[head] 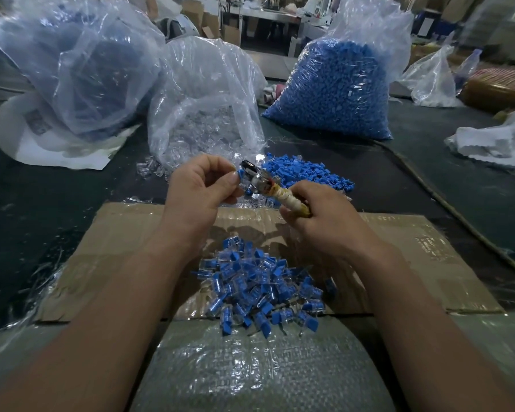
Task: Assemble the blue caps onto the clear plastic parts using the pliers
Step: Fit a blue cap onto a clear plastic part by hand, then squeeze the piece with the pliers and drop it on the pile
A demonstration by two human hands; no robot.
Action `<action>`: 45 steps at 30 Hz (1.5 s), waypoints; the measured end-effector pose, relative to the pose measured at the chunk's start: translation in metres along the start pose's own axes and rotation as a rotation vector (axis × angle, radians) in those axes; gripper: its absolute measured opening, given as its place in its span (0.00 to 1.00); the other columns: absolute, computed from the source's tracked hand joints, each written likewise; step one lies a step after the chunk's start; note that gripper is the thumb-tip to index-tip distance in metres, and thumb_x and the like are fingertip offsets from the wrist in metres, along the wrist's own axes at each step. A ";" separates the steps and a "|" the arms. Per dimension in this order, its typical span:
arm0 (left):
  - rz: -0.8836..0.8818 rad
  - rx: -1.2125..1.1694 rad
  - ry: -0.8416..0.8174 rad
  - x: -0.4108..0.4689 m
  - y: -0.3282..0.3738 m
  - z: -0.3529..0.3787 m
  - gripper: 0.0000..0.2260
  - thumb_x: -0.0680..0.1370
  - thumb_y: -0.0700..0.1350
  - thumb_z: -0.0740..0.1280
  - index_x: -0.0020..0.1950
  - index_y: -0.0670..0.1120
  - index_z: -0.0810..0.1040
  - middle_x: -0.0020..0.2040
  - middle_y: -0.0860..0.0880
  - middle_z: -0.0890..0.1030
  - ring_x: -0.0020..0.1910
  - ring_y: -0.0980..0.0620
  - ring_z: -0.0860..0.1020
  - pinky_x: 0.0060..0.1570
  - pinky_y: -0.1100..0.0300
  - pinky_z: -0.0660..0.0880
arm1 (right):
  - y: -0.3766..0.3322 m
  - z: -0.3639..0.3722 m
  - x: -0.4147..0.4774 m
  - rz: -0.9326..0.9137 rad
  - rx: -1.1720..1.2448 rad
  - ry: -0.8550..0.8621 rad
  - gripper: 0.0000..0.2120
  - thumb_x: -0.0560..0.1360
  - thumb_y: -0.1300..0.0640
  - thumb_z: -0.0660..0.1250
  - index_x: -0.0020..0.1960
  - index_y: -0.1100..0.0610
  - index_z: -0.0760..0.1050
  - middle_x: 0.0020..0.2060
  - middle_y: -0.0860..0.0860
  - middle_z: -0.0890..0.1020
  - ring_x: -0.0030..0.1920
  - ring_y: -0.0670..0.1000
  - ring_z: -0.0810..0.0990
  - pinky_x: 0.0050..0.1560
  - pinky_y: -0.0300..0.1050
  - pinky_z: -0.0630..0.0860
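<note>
Now right hand (315,221) grips pliers (257,179); left hand (199,185) seemingly pinches blue cap (241,174).

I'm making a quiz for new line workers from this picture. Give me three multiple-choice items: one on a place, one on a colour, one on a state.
1. Where does the heap of assembled blue-and-clear plastic pieces lie?
A. on the flattened brown cardboard sheet
B. in a metal tray
C. on the floor
2. What colour wraps the handles of the metal pliers?
A. green
B. cream-yellow
C. black
3. What is the right hand doing?
A. lying flat, open
B. gripping the pliers' handles
C. pointing away
Answers: 1 A, the heap rests on cardboard; 2 B, pale tape coils round the handles; 3 B, its fingers curl round them.
</note>
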State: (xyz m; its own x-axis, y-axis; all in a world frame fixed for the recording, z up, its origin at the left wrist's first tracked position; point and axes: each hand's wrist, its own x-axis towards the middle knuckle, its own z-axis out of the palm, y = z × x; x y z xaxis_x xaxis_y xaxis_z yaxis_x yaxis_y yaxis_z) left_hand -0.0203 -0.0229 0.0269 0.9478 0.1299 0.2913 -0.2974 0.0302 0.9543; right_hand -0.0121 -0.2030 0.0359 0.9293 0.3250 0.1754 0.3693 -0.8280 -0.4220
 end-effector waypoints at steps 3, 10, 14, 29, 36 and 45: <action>0.004 0.016 -0.008 -0.001 0.001 0.001 0.11 0.75 0.30 0.63 0.40 0.46 0.74 0.31 0.54 0.77 0.30 0.62 0.77 0.35 0.68 0.76 | -0.001 -0.002 -0.002 -0.021 -0.086 0.048 0.06 0.74 0.52 0.66 0.43 0.48 0.68 0.35 0.42 0.67 0.40 0.47 0.64 0.35 0.41 0.58; 0.022 0.037 0.002 -0.004 0.002 0.003 0.11 0.75 0.31 0.63 0.40 0.46 0.74 0.35 0.49 0.76 0.31 0.61 0.76 0.37 0.67 0.77 | -0.004 -0.002 -0.004 0.032 -0.051 -0.002 0.06 0.75 0.50 0.64 0.42 0.47 0.66 0.34 0.44 0.71 0.34 0.43 0.69 0.32 0.41 0.61; 0.025 0.063 0.010 -0.004 0.002 0.002 0.11 0.76 0.31 0.62 0.40 0.46 0.74 0.36 0.49 0.77 0.32 0.61 0.76 0.37 0.67 0.77 | -0.007 -0.001 -0.005 0.042 -0.082 0.034 0.08 0.74 0.51 0.64 0.40 0.48 0.65 0.33 0.45 0.71 0.35 0.47 0.70 0.32 0.42 0.61; -0.150 -0.044 -0.034 -0.004 0.012 -0.010 0.06 0.71 0.34 0.67 0.39 0.45 0.80 0.30 0.52 0.81 0.27 0.59 0.76 0.26 0.68 0.72 | 0.004 -0.003 -0.002 0.047 -0.128 -0.119 0.10 0.71 0.55 0.68 0.52 0.48 0.74 0.41 0.44 0.74 0.41 0.47 0.71 0.37 0.42 0.65; -0.331 0.032 -0.522 -0.009 0.014 -0.009 0.09 0.57 0.44 0.74 0.34 0.43 0.82 0.30 0.46 0.81 0.21 0.59 0.72 0.19 0.69 0.66 | 0.004 0.002 0.000 0.088 -0.185 -0.189 0.08 0.70 0.53 0.70 0.48 0.47 0.73 0.40 0.44 0.76 0.39 0.43 0.72 0.33 0.41 0.65; -0.321 0.136 -0.374 -0.004 0.008 -0.010 0.07 0.63 0.48 0.72 0.35 0.45 0.81 0.29 0.48 0.81 0.20 0.60 0.68 0.19 0.70 0.65 | 0.004 -0.001 -0.001 0.124 -0.097 -0.267 0.21 0.62 0.43 0.75 0.50 0.49 0.75 0.46 0.46 0.77 0.45 0.46 0.74 0.48 0.48 0.74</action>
State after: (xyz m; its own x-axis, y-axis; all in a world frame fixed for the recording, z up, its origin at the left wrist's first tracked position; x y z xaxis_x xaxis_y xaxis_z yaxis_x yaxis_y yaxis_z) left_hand -0.0277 -0.0135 0.0322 0.9727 -0.2288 -0.0377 0.0097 -0.1223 0.9924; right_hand -0.0113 -0.2072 0.0345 0.9412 0.3168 -0.1172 0.2625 -0.9045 -0.3362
